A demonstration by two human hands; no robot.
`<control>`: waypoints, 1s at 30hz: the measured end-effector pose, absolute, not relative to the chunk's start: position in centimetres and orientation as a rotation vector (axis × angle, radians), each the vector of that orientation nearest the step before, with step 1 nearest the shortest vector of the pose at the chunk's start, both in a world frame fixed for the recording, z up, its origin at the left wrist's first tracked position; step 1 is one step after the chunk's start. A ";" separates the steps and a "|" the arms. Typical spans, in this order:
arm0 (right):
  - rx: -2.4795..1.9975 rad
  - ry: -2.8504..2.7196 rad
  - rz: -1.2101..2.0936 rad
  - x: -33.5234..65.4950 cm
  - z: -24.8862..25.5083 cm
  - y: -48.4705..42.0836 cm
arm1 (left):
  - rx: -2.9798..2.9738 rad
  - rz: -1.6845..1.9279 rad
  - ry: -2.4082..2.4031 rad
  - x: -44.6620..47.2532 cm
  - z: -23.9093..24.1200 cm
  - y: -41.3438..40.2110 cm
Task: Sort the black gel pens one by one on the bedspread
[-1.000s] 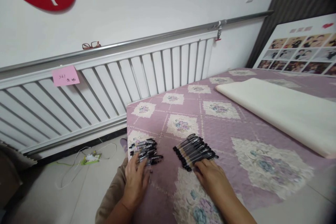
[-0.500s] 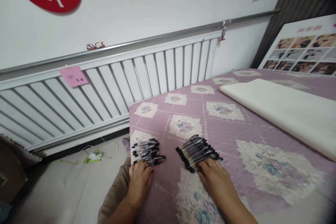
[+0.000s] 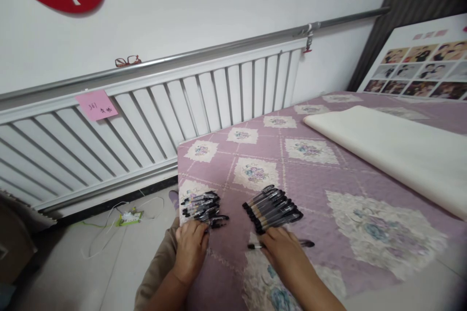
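Observation:
On the left of the purple flowered bedspread (image 3: 219, 243) lies a loose bunch of black pens (image 3: 200, 204). My left hand (image 3: 191, 245) rests at its near edge, fingers curled down; whatever lies under them is hidden. To the right, several clear-barrelled black pens (image 3: 272, 208) form a slanting row, side by side. Just below that row, my right hand (image 3: 280, 248) has its fingers closed over a single pen (image 3: 307, 243). Both ends of this pen stick out past the hand, and it lies apart from the row.
A cream folded sheet or pad (image 3: 386, 150) lies on the bed at right. Behind the bed runs a white radiator (image 3: 207, 102) with a pink note (image 3: 97, 105) on it. A power strip (image 3: 129, 218) with cords sits on the floor at left.
My right hand has moved a little left and toward me, drawing one pen away from the near side of the row. The left hand has barely moved. The view has shifted slightly.

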State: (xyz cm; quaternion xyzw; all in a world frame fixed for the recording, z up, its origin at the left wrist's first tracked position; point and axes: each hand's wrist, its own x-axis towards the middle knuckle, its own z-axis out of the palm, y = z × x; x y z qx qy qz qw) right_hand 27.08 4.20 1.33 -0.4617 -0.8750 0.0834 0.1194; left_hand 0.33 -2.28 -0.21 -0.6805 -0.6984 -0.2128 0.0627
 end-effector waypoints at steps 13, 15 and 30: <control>-1.144 -2.416 0.349 26.8 2.2 4.0 | -2.134 -0.700 -1.998 0.6 0.4 -2.6; -1.170 -2.374 0.354 28.8 2.1 4.8 | -2.132 -0.720 -1.980 0.6 0.5 -2.7; -1.501 -2.355 0.531 36.1 1.5 5.0 | -2.289 -0.613 -1.806 1.5 1.3 -2.7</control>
